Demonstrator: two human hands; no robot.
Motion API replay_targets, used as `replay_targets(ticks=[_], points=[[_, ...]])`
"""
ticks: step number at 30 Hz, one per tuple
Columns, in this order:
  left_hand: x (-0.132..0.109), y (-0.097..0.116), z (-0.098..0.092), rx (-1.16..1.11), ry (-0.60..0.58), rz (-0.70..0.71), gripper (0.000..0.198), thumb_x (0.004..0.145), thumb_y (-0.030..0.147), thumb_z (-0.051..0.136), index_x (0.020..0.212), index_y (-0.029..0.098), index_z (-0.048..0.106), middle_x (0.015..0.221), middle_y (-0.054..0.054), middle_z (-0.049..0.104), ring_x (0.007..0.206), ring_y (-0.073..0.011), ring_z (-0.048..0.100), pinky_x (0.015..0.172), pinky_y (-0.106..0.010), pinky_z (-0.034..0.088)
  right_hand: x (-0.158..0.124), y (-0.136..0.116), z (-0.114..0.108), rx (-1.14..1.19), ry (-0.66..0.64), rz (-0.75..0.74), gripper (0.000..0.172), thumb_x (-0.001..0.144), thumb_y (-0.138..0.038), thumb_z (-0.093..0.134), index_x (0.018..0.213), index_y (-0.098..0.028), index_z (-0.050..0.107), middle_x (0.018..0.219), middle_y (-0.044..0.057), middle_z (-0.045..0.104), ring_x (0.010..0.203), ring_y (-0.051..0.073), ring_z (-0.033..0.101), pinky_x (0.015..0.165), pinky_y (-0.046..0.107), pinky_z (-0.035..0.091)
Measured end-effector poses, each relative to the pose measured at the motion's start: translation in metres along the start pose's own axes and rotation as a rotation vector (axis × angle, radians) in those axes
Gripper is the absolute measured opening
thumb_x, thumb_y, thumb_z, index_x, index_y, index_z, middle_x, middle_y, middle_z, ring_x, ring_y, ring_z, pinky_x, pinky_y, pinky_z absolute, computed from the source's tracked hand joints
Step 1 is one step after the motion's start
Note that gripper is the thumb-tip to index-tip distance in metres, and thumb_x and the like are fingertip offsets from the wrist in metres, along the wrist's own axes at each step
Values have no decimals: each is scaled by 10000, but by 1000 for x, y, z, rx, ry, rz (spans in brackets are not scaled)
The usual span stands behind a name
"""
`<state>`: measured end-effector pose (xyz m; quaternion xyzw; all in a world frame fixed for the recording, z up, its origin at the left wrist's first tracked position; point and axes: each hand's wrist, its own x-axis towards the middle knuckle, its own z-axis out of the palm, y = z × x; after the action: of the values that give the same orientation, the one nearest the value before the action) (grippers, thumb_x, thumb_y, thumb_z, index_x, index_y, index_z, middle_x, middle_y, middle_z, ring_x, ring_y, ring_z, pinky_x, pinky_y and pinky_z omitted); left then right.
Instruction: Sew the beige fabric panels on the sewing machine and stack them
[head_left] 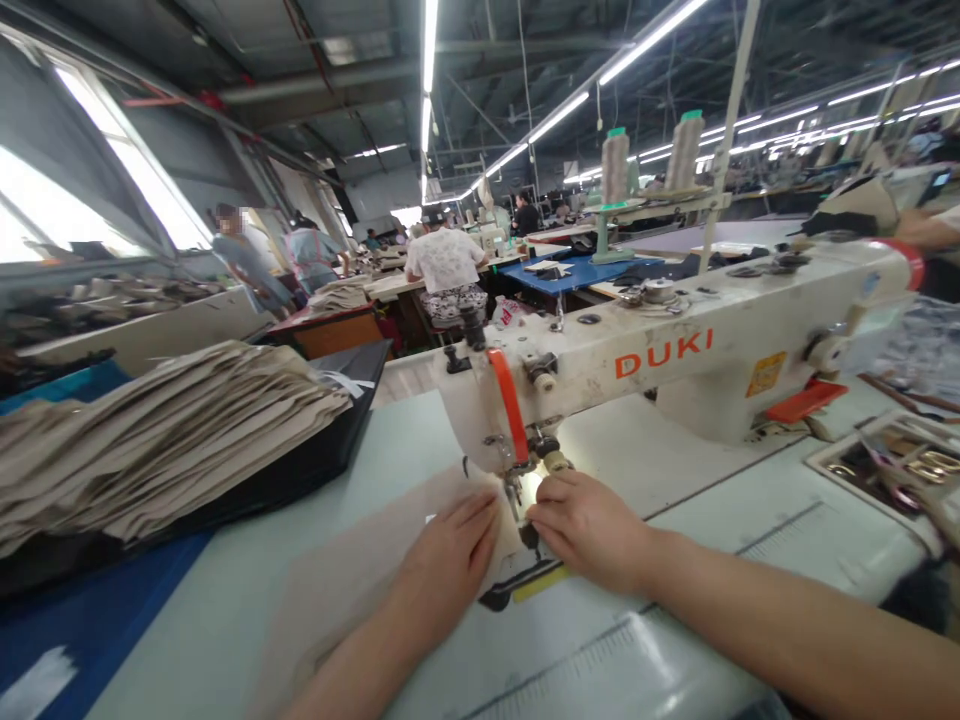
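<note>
A white sewing machine [592,360] marked DUKI stands in front of me, its needle area lit by a small lamp. My left hand [454,550] lies flat, fingers together but stretched out, on a pale beige fabric piece [352,570] just left of the presser foot. To the right of the needle is my right hand [589,525], with its fingers bent and pressed together at the fabric's edge. What its fingertips hold, if anything, is hidden.
A stack of beige fabric pieces [172,430] rests on black material at the left. Thread cones [615,170] stand behind the machine. At the right is a tray [847,465] with small metal parts. Several people work farther back.
</note>
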<state>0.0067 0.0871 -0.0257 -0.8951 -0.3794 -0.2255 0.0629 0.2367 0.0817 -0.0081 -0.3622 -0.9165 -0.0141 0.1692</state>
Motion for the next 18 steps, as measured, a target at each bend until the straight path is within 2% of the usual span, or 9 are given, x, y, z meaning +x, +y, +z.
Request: replay_targets(ticks=[5,8,10,11,12,14,16,18], points=[[-44,22,-27,17,-75,-63,363,975,208,466,1300,209,628,1291,-84,688,1184,-205,646,1029,-383,536,-5,-2,6,106,74,-71,203,953,-138,535,856,-156,713,838,71,673,850,209,581,807,320,443],[-61,32,-48,141,71,-92,481,991,220,445,1472,230,455,1439,-112,575,1322,-247,546,1109,-460,453,-6,-3,8,146,88,-107,211,959,-136,519,907,-163,722,842,67,677,852,203,584,808,313,447],[-75,35,-64,225,201,-180,570,999,234,435,1554,251,306,1555,-127,434,1416,-273,434,1148,-502,389,-7,-4,7,159,93,-119,228,967,-138,503,912,-165,723,838,68,675,840,199,585,796,308,450],[-85,35,-72,260,229,-233,606,1000,265,446,1574,254,254,1597,-135,359,1446,-291,384,1152,-518,375,-8,-4,6,164,97,-124,239,972,-141,495,904,-166,722,832,68,673,834,198,584,791,307,452],[-96,35,-77,287,214,-265,648,994,320,469,1587,247,218,1622,-143,301,1460,-315,353,1145,-530,377,-9,-5,5,170,103,-131,251,977,-144,485,892,-166,720,826,68,670,827,197,583,784,305,453],[-126,34,-81,318,82,-222,761,956,437,525,1602,228,181,1616,-160,306,1432,-350,394,1098,-514,435,-11,-6,4,196,119,-145,275,987,-152,466,876,-167,716,821,69,666,815,195,580,769,302,454],[-163,32,-76,336,-106,-114,818,924,434,562,1608,251,153,1550,-139,435,1350,-325,511,1042,-435,497,-12,-8,4,240,131,-157,295,999,-163,443,883,-169,715,827,72,665,813,195,581,757,302,455],[-199,29,-68,345,-202,-52,786,923,337,555,1602,323,160,1457,-74,560,1250,-261,611,1000,-338,523,-13,-10,4,281,128,-163,315,1010,-179,423,890,-174,715,835,75,665,813,196,584,750,305,456]])
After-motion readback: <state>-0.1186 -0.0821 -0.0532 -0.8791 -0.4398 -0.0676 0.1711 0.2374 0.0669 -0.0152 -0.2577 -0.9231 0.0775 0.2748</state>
